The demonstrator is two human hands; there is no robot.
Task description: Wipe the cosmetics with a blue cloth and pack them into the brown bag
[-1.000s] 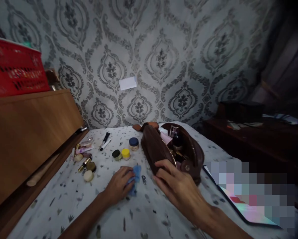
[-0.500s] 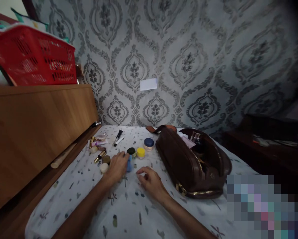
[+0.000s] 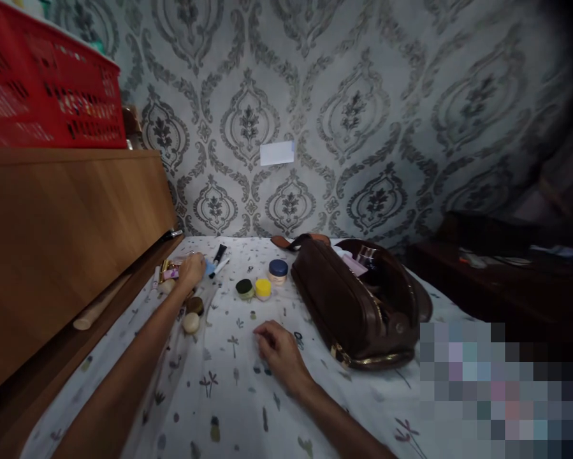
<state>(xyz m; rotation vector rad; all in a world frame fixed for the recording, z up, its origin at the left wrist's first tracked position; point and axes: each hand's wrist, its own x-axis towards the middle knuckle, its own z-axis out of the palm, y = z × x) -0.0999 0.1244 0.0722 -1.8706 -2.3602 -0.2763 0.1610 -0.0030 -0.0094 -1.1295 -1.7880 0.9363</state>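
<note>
My left hand [image 3: 191, 269] reaches far forward over the printed sheet [image 3: 248, 408] and is closed on a small blue thing [image 3: 210, 268], right beside the black tube [image 3: 218, 253] and white pen [image 3: 219, 267]. Loose cosmetics lie under and beside that arm: small tubes [image 3: 170, 270] and a round cream compact [image 3: 190, 322]. My right hand [image 3: 279, 349] rests on the sheet with its fingers curled, nothing seen in them, just left of the open brown leather pouch [image 3: 357, 306]. A tiny dark clip [image 3: 298, 338] lies by its fingertips.
Three small jars stand left of the pouch: dark green [image 3: 244, 288], yellow [image 3: 262, 287], blue-lidded [image 3: 278, 269]. A wooden cabinet [image 3: 66, 242] with a red basket [image 3: 42, 89] walls the left side. A dark table [image 3: 506, 280] stands at the right, patterned wallpaper behind.
My left hand carried the blue thing forward and left, from near the jars to the tubes by the cabinet. My right hand left the pouch and settled on the sheet.
</note>
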